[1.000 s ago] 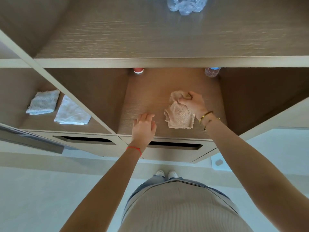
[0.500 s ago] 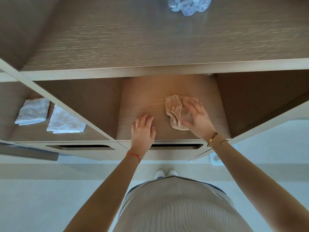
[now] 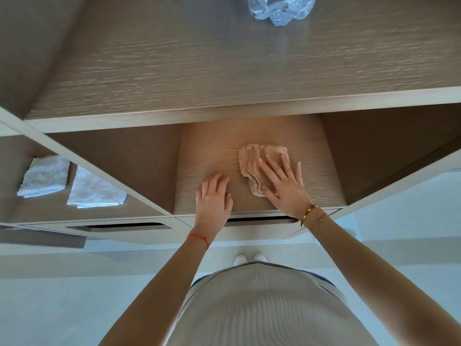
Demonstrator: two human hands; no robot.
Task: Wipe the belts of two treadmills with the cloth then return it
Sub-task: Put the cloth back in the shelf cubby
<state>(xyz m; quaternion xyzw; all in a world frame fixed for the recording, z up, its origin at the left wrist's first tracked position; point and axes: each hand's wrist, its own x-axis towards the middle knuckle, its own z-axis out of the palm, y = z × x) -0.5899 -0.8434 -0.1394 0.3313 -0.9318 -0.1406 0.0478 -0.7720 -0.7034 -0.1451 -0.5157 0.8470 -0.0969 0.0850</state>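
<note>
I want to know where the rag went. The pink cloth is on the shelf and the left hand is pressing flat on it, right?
Not quite. The head view shows the right hand pressing flat on the pink cloth, fingers straight. The left hand rests beside it on the bare shelf, not touching the cloth.

I see two white towels (image 3: 45, 176) (image 3: 96, 191) lying side by side in the left cubby, and crumpled plastic (image 3: 279, 8) on the top shelf (image 3: 224, 61).
</note>
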